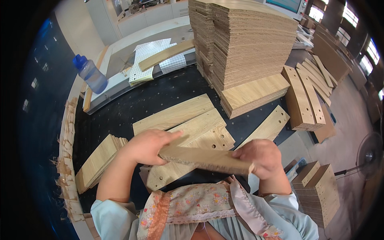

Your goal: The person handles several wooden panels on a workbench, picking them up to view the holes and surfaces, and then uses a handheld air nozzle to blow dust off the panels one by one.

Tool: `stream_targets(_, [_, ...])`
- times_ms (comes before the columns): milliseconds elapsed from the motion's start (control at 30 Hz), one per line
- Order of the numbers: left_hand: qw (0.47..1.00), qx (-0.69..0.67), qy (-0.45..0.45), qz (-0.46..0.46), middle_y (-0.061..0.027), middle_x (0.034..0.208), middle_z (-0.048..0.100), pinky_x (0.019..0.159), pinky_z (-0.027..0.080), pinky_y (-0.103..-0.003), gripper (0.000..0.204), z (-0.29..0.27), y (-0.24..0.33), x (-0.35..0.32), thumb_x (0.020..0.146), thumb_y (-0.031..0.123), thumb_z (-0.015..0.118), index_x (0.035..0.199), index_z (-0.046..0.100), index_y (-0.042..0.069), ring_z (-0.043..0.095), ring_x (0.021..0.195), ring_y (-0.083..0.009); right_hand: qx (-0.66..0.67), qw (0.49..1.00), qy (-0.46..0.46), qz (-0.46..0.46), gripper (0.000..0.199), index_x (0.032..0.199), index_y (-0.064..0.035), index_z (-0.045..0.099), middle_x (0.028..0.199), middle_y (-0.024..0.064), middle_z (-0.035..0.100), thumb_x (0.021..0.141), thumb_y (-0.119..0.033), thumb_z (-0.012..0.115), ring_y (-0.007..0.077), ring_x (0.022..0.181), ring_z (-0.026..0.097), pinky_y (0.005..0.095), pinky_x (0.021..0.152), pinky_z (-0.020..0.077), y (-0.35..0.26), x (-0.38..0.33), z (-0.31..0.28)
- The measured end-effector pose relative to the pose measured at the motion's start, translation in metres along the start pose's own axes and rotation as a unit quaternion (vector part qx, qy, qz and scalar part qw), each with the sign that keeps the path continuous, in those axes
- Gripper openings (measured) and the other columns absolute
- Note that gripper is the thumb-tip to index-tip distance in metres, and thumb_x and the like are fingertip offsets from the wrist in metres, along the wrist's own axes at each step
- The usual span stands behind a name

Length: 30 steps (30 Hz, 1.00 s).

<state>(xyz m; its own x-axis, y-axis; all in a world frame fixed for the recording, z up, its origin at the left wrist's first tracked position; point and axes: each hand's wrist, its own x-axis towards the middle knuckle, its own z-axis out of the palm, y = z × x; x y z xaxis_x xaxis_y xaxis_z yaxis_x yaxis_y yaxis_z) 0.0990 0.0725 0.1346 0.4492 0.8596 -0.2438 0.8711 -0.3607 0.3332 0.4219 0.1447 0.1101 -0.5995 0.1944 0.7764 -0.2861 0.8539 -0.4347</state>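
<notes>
A short wood-grain particleboard panel (206,157) is held level in front of me, its rough brown edge facing my body. My left hand (150,146) grips its left end, with one finger stretched out over the boards behind. At the other end, my right hand (261,158) is closed around the panel, its fingers partly hidden. Beneath and beyond it, several similar boards lie side by side on the black table; a plain one (176,113) is farthest, and a drilled one (162,176) shows below the held panel.
A tall stack of particleboard (256,44) rises at the back, with a lower pile (256,94) before it. Thin boards (98,164) lean together at left. A blue-capped bottle (92,76) stands on the table's far-left ledge. Drilled panels (300,98) and a floor stack (320,192) are at right.
</notes>
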Motion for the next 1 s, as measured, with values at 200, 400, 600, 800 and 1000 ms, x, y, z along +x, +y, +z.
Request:
stream_targets(200, [0.981, -0.115, 0.009, 0.155, -0.0198, 0.134, 0.041, 0.104, 0.032, -0.042, 0.104, 0.049, -0.016, 0.006, 0.055, 0.028, 0.082, 0.142, 0.028, 0.008, 0.037, 0.125, -0.036, 0.036, 0.99, -0.12, -0.065, 0.012, 0.085, -0.0014, 0.065, 0.094, 0.0126, 0.067, 0.077, -0.006, 0.056, 0.0284, 0.092, 0.061, 0.037, 0.08, 0.0495, -0.011, 0.021, -0.01])
stream_targets(400, [0.992, -0.102, 0.074, 0.003, -0.0208, 0.127, 0.041, 0.102, 0.032, -0.044, 0.107, 0.051, -0.001, 0.01, 0.051, 0.035, 0.085, 0.138, 0.03, 0.006, 0.039, 0.12, -0.0373, -0.139, 0.985, -0.067, 0.079, 0.023, 0.092, -0.0007, 0.065, 0.107, 0.0122, 0.062, 0.07, 0.002, 0.059, 0.0282, 0.105, 0.056, 0.0358, 0.093, 0.041, -0.009, 0.008, -0.032])
stream_targets(600, [0.959, 0.051, 0.248, -0.126, -0.0177, 0.119, 0.044, 0.103, 0.028, -0.045, 0.104, 0.044, 0.0, 0.02, 0.051, 0.038, 0.084, 0.136, 0.034, 0.005, 0.041, 0.114, -0.0338, 0.151, 0.849, 0.32, 0.393, 0.038, 0.118, 0.0002, 0.053, 0.118, 0.0113, 0.056, 0.081, 0.006, 0.056, 0.0177, 0.101, 0.058, 0.0311, 0.088, 0.0454, 0.043, -0.069, -0.011])
stream_targets(800, [0.948, 0.108, 0.221, -0.204, -0.0168, 0.123, 0.042, 0.11, 0.02, -0.047, 0.105, 0.061, -0.039, 0.035, 0.05, 0.037, 0.085, 0.136, 0.033, 0.004, 0.037, 0.121, -0.0338, 0.151, 0.846, 0.284, 0.425, 0.032, 0.115, -0.0003, 0.053, 0.111, 0.0114, 0.061, 0.084, 0.0, 0.057, 0.018, 0.093, 0.061, 0.0308, 0.081, 0.0482, 0.048, -0.093, -0.002])
stream_targets(1000, [0.93, 0.143, 0.254, -0.224, -0.0165, 0.126, 0.042, 0.112, 0.017, -0.049, 0.107, 0.076, -0.059, 0.046, 0.05, 0.036, 0.086, 0.136, 0.032, 0.003, 0.037, 0.122, -0.032, 0.13, 0.834, 0.301, 0.444, 0.024, 0.107, 0.0007, 0.058, 0.101, 0.0104, 0.063, 0.083, 0.002, 0.059, 0.0179, 0.09, 0.061, 0.0307, 0.082, 0.0486, 0.042, -0.095, -0.002])
